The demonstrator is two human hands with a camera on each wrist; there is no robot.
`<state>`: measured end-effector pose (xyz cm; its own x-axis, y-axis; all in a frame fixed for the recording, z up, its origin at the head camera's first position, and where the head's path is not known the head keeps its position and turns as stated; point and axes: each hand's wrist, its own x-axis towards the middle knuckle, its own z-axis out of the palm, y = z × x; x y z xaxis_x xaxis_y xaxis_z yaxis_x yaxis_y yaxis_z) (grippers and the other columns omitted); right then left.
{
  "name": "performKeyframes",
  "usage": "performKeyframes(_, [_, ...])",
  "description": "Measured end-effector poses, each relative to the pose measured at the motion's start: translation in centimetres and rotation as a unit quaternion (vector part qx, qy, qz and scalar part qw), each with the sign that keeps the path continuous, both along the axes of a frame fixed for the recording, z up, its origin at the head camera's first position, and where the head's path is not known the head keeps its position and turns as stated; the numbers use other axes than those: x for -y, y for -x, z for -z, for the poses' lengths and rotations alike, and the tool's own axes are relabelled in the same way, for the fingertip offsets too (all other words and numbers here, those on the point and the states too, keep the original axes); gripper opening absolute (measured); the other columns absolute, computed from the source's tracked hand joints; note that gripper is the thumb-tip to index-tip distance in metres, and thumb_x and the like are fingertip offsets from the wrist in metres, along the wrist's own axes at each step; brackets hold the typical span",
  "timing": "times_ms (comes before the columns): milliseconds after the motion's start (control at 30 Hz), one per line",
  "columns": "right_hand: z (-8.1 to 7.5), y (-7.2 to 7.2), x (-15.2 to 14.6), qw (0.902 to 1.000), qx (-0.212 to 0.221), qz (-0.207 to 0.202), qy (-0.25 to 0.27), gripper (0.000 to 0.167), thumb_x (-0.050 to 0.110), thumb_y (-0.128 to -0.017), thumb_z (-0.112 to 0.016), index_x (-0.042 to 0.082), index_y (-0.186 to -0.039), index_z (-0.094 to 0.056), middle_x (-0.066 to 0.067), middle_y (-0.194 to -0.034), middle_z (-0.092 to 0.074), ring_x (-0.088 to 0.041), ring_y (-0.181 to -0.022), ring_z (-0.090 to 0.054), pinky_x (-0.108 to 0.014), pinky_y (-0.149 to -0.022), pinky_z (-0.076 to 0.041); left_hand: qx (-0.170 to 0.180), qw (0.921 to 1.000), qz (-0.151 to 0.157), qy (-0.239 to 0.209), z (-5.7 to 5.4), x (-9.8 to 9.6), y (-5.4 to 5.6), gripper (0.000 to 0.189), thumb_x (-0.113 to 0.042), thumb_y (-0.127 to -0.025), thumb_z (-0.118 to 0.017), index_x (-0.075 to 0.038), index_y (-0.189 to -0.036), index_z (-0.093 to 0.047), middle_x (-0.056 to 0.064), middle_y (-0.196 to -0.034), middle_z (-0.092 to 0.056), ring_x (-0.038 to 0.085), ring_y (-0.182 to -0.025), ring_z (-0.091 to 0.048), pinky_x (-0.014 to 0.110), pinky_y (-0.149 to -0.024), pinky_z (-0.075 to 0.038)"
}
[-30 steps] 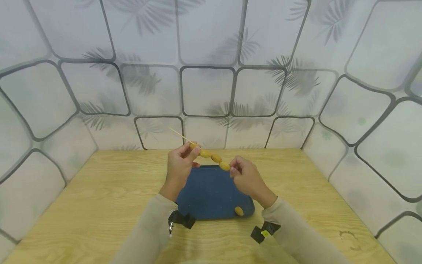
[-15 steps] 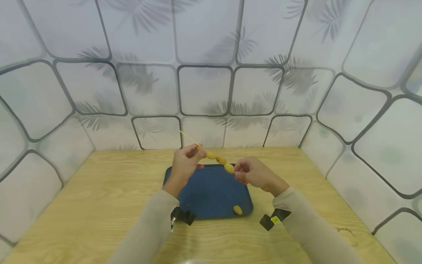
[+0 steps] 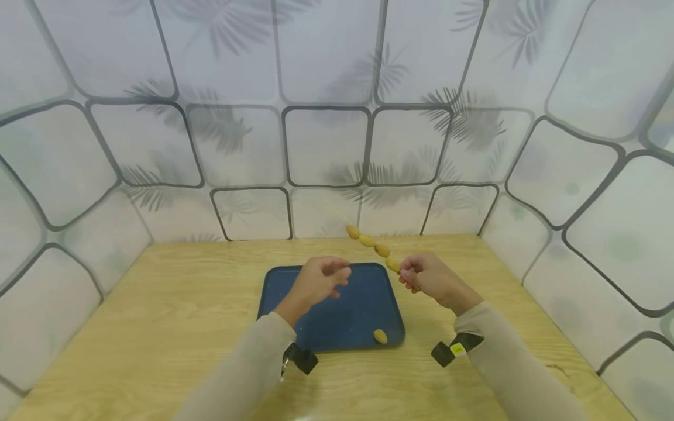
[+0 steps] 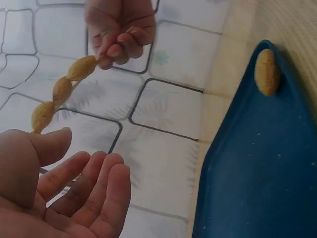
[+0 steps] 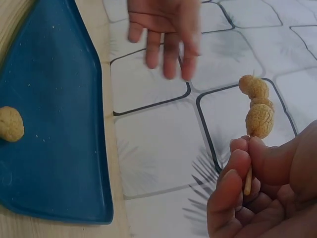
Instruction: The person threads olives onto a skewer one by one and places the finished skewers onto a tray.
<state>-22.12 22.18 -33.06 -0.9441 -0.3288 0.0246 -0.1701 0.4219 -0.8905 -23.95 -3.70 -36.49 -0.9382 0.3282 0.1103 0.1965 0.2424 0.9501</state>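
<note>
My right hand (image 3: 434, 279) pinches the blunt lower end of a thin wooden skewer (image 5: 248, 183) between thumb and fingers. Several golden-brown, wrinkled oval food pieces (image 3: 381, 250) are threaded in a row along the skewer, which slants up and to the left; its far tip is faint against the wall. My left hand (image 3: 315, 282) is off the skewer, its fingers relaxed and apart, over the blue tray's back part. In the left wrist view, the left thumb overlaps the low end of the row. One loose oval piece (image 3: 380, 336) lies in the tray's near right corner.
The blue tray (image 3: 337, 318) lies on a light wood-grain table (image 3: 184, 316) below the hands. A pale patterned wall covering (image 3: 326, 146) encloses the table's back and sides. Black wrist cameras (image 3: 443, 353) are strapped on both sleeves.
My left hand has let go of the skewer and moved down, its fingers loosening. My right hand has moved to the right with the skewer, uncovering the farthest piece.
</note>
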Motion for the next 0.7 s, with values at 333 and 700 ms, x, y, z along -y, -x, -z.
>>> performKeyframes(333, [0.2, -0.3, -0.8, 0.9996, 0.000, 0.026, 0.010, 0.011, -0.004, -0.100, -0.047, -0.008, -0.098, -0.057, -0.012, -0.085, -0.058, -0.017, -0.069, -0.053, -0.028, -0.059, -0.050, 0.006, 0.9774, 0.125, 0.170, 4.1, -3.5, -1.2, 0.025, -0.016, -0.092, -0.070, -0.007, -0.115, -0.069, 0.000, -0.096, -0.070, 0.014, -0.074, -0.065, 0.030, -0.055, -0.056])
performKeyframes(700, [0.4, -0.3, -1.1, 0.9995, -0.001, 0.020, 0.022, 0.011, -0.003, -0.100, -0.047, -0.007, -0.097, -0.057, -0.006, -0.082, -0.057, -0.014, -0.067, -0.052, -0.025, -0.057, -0.049, 0.008, 0.9490, 0.175, 0.262, 4.4, -6.1, -1.5, 0.027, -0.020, -0.083, -0.080, -0.014, -0.109, -0.073, -0.005, -0.095, -0.069, 0.010, -0.064, -0.062, 0.027, -0.051, -0.054])
